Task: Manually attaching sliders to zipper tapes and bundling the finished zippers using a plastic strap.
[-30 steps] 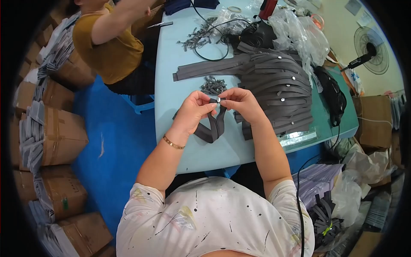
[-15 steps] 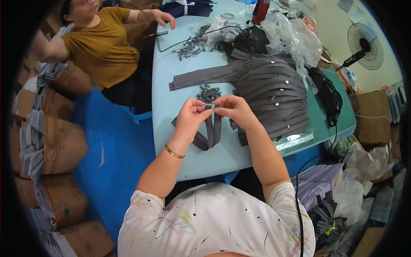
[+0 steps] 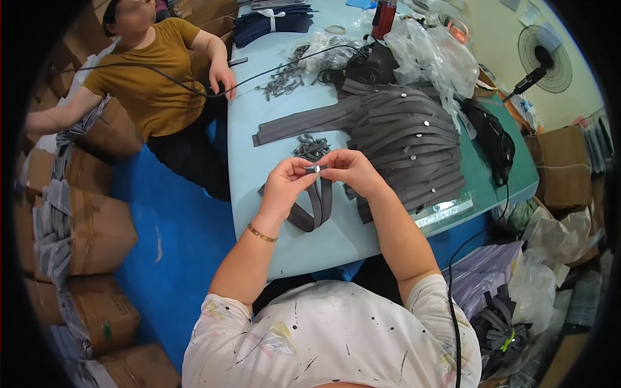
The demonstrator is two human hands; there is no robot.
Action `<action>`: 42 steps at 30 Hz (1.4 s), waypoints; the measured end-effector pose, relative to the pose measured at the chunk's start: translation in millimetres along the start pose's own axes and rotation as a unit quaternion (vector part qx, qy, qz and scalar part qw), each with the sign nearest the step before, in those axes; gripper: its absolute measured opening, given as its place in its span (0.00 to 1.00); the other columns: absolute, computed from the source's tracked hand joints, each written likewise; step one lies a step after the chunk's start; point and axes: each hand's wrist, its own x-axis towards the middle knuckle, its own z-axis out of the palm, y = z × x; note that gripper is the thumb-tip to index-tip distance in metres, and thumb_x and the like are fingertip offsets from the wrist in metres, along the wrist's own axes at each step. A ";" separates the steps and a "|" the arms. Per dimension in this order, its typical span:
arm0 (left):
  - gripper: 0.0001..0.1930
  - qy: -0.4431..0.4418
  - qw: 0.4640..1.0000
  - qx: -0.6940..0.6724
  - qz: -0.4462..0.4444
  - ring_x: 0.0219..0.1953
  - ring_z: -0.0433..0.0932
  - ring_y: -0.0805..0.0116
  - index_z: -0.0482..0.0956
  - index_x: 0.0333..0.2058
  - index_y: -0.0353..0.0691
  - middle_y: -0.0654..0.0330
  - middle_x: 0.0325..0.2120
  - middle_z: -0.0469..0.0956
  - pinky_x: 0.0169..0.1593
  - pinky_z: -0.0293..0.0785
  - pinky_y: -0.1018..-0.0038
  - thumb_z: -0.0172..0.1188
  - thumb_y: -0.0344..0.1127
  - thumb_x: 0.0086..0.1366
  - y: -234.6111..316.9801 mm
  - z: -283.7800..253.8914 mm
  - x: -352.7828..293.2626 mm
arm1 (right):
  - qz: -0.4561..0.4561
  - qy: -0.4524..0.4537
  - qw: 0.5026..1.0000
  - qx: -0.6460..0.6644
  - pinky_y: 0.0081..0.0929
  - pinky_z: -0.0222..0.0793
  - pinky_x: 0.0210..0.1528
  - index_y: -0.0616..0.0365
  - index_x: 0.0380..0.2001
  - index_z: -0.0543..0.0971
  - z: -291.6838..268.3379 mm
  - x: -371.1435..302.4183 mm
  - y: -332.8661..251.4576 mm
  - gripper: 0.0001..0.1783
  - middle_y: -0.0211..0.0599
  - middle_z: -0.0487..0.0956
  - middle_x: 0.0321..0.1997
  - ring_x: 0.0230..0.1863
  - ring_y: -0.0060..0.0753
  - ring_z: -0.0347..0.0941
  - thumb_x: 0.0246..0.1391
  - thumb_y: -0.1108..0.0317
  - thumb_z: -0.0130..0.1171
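My left hand (image 3: 281, 189) and my right hand (image 3: 354, 171) meet over the near part of the table. Both pinch the ends of one dark grey fabric strap (image 3: 308, 223), which hangs below them in a loop. A small shiny silvery piece (image 3: 317, 169) shows on the strap between my fingertips; its exact kind is too small to tell. Just beyond my hands lies a little heap of dark grey small parts (image 3: 312, 147). On the right, a large pile of similar grey straps (image 3: 407, 136) bears several small whitish pieces.
A co-worker in a mustard shirt (image 3: 162, 71) sits at the table's left edge. Farther back lie more small grey parts (image 3: 284, 81), a dark blue bundle (image 3: 273, 26) and clear plastic bags (image 3: 433, 58). Cartons (image 3: 100, 229) line the left; a fan (image 3: 540, 58) stands right.
My hands stay together on the strap, and the silvery piece now faces up more plainly. The co-worker's hand has dropped from above the table to its edge, and a black cord stretches leftward.
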 end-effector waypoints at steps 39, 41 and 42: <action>0.07 0.071 0.987 -0.002 -0.145 0.29 0.72 0.83 0.76 0.35 0.36 0.67 0.28 0.76 0.30 0.67 0.83 0.54 0.33 0.63 -8.8 10.0 -7.5 | -0.021 0.074 0.997 -0.019 0.14 0.68 0.33 0.60 0.39 0.80 10.4 5.8 16.2 0.12 0.28 0.78 0.30 0.31 0.14 0.71 0.48 0.75 0.60; 0.07 0.078 0.987 -0.004 -0.141 0.29 0.72 0.83 0.76 0.35 0.36 0.67 0.28 0.76 0.30 0.67 0.83 0.54 0.33 0.63 -8.5 13.2 -4.8 | -0.028 0.075 0.995 -0.055 0.14 0.68 0.33 0.58 0.40 0.80 7.8 8.0 18.6 0.13 0.26 0.77 0.29 0.31 0.13 0.70 0.48 0.75 0.60; 0.06 0.085 0.986 -0.006 -0.142 0.29 0.72 0.83 0.75 0.35 0.36 0.67 0.28 0.76 0.30 0.68 0.83 0.54 0.32 0.63 -8.8 14.3 -6.7 | -0.039 0.069 0.994 -0.074 0.14 0.67 0.32 0.58 0.40 0.80 7.3 7.3 18.8 0.13 0.24 0.76 0.28 0.30 0.12 0.69 0.48 0.76 0.60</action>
